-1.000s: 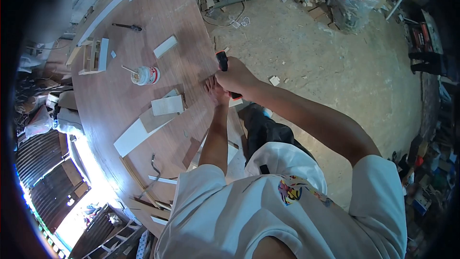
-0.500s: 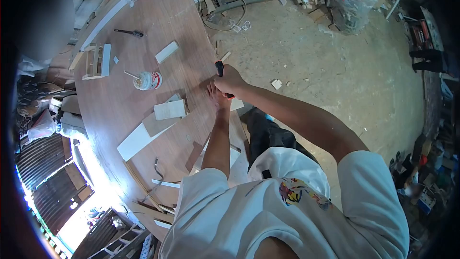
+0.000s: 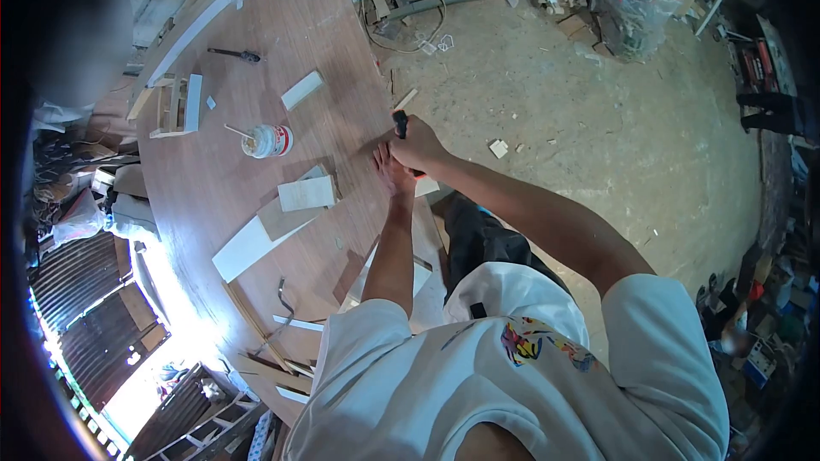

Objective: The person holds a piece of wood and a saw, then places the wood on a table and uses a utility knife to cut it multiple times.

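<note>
Apparently for bracing: left hand (image 3: 394, 174) rests on counter (image 3: 340, 43) edge, fingers slightly apart | right hand (image 3: 418, 150) clamps black-orange tool (image 3: 401, 123) there

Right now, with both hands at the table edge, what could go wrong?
The right hand grips a black-and-orange tool close beside the left hand; a slip might hurt it. The open jar has a stick poking out, so a knock could tip it.
</note>
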`<action>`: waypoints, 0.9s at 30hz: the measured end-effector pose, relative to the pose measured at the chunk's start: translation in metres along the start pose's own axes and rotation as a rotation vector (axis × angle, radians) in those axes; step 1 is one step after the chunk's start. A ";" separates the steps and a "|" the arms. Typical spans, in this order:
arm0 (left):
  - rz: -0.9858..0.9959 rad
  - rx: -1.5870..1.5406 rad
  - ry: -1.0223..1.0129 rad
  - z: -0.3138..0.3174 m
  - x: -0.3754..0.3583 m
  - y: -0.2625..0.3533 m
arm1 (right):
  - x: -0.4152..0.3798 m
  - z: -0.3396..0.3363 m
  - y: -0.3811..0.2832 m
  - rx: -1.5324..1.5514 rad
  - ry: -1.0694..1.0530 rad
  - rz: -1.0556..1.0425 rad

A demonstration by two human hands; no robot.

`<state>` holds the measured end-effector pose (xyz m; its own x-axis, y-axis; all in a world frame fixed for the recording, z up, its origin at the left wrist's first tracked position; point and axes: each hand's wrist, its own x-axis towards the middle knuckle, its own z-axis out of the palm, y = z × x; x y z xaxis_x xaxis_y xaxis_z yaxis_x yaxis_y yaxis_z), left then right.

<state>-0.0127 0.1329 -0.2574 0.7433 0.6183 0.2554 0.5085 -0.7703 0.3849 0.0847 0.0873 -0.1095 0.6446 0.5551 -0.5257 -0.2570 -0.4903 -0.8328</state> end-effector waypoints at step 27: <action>-0.035 -0.121 0.005 0.006 -0.008 -0.006 | -0.051 -0.025 -0.036 0.255 -0.144 -0.031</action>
<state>-0.0190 0.1318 -0.2667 0.7239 0.6451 0.2446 0.4772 -0.7242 0.4979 0.0788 0.0601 -0.0483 0.5508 0.6660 -0.5032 -0.4227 -0.2972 -0.8561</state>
